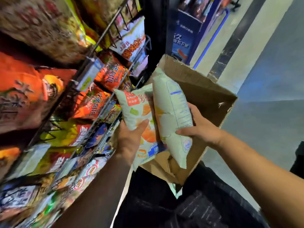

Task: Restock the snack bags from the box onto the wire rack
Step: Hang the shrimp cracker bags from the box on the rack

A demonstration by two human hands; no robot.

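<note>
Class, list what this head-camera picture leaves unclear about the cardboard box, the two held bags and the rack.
- cardboard box, head view: floor partly hidden behind both bags.
- right bag, held by the right hand: front faces away; back print too small.
- left hand: fingertips behind the left bag.
- wire rack, near left: labels blurred.

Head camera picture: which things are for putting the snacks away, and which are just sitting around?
For the job: left hand holding a pale green bag showing its front; right hand holding a second pale green bag showing its back; cardboard box; wire rack.
Just there: orange bags already on the rack; blue display stand; grey floor.
</note>
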